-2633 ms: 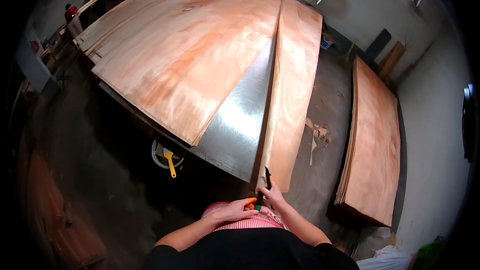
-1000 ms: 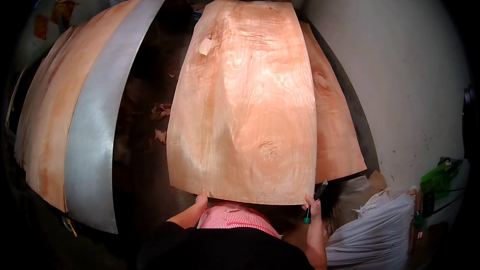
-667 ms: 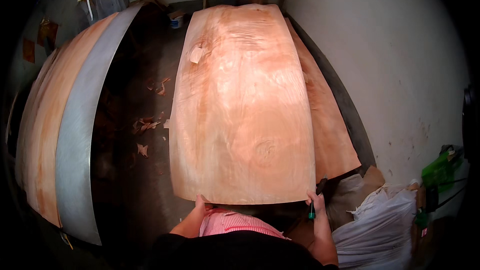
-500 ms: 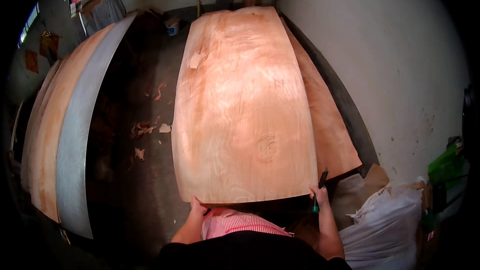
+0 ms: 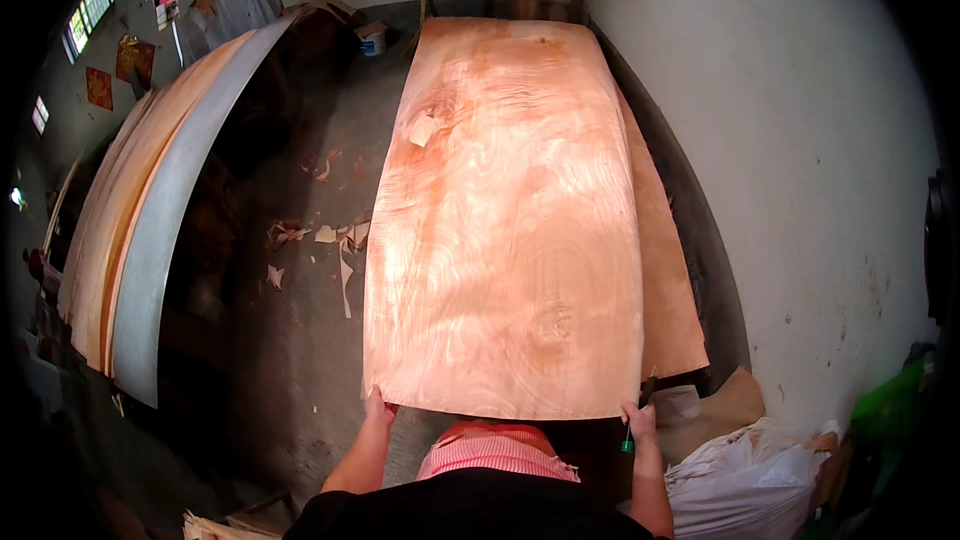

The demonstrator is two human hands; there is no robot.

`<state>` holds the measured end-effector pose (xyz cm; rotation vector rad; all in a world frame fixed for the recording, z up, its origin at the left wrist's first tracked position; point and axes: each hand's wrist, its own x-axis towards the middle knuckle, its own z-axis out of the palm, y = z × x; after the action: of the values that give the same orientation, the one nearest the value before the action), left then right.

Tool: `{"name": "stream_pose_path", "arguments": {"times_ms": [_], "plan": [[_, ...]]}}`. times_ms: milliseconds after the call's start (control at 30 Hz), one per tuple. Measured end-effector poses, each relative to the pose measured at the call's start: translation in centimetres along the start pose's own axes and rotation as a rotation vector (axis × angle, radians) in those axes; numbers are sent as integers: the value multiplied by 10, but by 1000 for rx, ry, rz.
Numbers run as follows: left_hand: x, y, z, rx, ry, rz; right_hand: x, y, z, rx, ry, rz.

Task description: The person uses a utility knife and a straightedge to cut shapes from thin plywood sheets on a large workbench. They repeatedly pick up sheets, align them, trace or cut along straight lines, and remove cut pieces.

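Observation:
A broad, pale orange-brown wood veneer sheet (image 5: 510, 230) stretches away in front of me. My left hand (image 5: 378, 408) grips its near left corner, thumb on top. At the near right corner, my right hand (image 5: 640, 422) is closed on the sheet's edge. That same hand also holds a slim dark tool (image 5: 648, 388) with a green end, its exact kind unclear. Beneath the sheet, a second veneer sheet (image 5: 672, 315) sticks out along the right side. A small torn veneer scrap (image 5: 422, 130) lies on the top sheet's far left part.
To the left stands a stack of veneer sheets (image 5: 100, 250) with a grey panel (image 5: 160, 240) along its edge. Veneer scraps (image 5: 345, 235) litter the floor. White plastic sheeting (image 5: 740, 480) lies near right, beside the wall (image 5: 800, 190). A bucket (image 5: 372, 42) stands far back.
The top sheet has shifted right over the lower one, so less of that one shows. More floor scraps are visible at its left edge. The whole view has also shifted slightly.

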<state>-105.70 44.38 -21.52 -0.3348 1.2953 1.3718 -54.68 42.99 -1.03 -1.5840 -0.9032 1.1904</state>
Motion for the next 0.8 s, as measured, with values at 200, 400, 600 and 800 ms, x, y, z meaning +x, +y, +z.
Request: {"name": "stream_pose_path", "arguments": {"times_ms": [200, 400, 600, 800], "plan": [[39, -46, 45, -55, 35, 75, 47, -11, -11, -178, 113, 54], [61, -89, 40, 101, 21, 105, 86, 17, -34, -264, 166, 68], [33, -121, 61, 184, 112, 139, 104, 41, -59, -394, 181, 80], [32, -161, 56, 291, 231, 186, 138, 87, -89, -479, 122, 48]]}}
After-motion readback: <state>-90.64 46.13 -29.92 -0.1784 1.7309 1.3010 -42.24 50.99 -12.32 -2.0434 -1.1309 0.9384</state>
